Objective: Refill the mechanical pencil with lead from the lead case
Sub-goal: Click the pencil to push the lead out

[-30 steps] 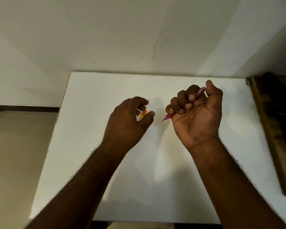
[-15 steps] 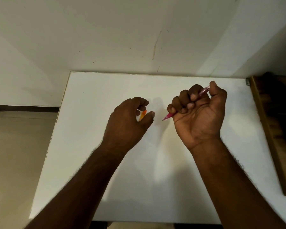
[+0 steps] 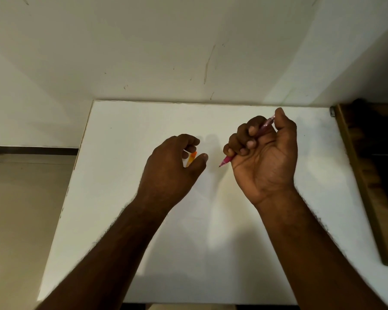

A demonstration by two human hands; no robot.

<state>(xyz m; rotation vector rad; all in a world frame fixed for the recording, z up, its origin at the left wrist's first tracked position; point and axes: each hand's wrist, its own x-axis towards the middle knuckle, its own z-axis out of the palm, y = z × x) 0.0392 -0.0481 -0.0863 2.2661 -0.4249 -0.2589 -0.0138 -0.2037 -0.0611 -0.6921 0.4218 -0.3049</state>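
Pencil [image 3: 246, 144], pink and translucent, held in the right hand [image 3: 263, 157] above the white tabletop [image 3: 126, 130]. The fingers are curled shut around the barrel in a fist-like grip; the thumb rests at the upper end, which points away from the person, while the writing tip points down and toward the left hand [image 3: 170, 168]. Pencil and tip are clear of the tabletop. The left hand, just beside the pencil tip, pinches a small orange-and-clear lead case [image 3: 191, 158] between thumb and bent fingers; most of the case is hidden by the fingers, and whether it is open cannot be told. No loose lead can be seen. A wooden shelf [image 3: 363, 175] stands past the tabletop edge on the pencil's far side from the lead case.

Handling, as judged: the pencil is light, stiff and smooth, so a firm hold along the middle of the barrel suits it, leaving the upper end free for the thumb to work the cap. The lead case is small and light; a pinch on its flat sides near the closed end keeps the opening clear. The leads themselves would be thin and brittle and are best tipped out, not squeezed. The refill appears not yet begun.
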